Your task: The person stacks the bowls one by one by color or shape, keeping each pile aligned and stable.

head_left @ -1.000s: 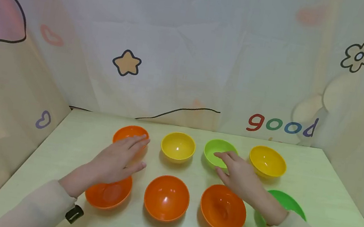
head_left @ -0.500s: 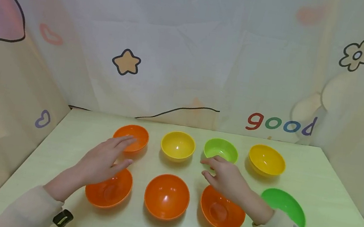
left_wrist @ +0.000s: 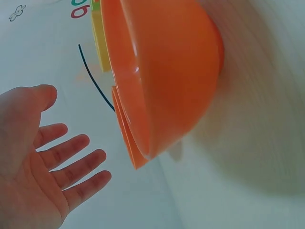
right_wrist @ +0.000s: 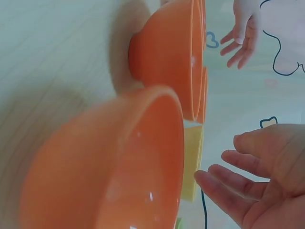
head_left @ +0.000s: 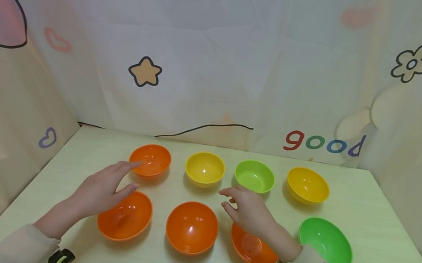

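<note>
Seemingly, orange plastic bowls (head_left: pixel 128 223) are placed below the empty, relaxed left hand (head_left: pixel 99 186) and right hand (head_left: pixel 251 209) — none left unplaced.

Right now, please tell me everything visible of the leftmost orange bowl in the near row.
The orange bowl is round, deep and glossy, like plastic, with a smooth rim and short foot. It stands upright on the pale table; no contents show. The left hand overlaps it in the head view; the left wrist view shows them apart.
</note>
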### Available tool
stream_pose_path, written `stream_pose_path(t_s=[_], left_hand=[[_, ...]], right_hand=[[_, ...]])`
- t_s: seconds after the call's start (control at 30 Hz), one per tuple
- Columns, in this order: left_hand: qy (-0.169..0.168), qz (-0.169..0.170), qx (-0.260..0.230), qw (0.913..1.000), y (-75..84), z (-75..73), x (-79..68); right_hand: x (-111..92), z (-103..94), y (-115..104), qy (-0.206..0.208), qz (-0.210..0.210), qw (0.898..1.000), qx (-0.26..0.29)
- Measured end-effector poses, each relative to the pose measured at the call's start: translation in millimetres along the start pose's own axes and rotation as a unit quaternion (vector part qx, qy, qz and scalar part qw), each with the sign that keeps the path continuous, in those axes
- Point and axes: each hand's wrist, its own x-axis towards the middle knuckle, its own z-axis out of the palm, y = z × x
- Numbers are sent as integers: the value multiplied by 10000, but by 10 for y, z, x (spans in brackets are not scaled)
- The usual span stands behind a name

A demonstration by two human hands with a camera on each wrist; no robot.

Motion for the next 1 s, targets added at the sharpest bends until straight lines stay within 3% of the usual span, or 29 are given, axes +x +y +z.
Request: stream_pose_path(t_s=[0.37,0.6,1.0], left_hand=[[-12,-381,-16,9993,-124,6,-56],[-258,-725,-58,9970,-173,8,-61],[-702,-852,-162,9938,-252,57,-38]], right_hand=[[71,139,-105,-439,269,9972,537],[92,236,-123,-738,530,9936,678],[156,270,-182,-897,909,9877,897]])
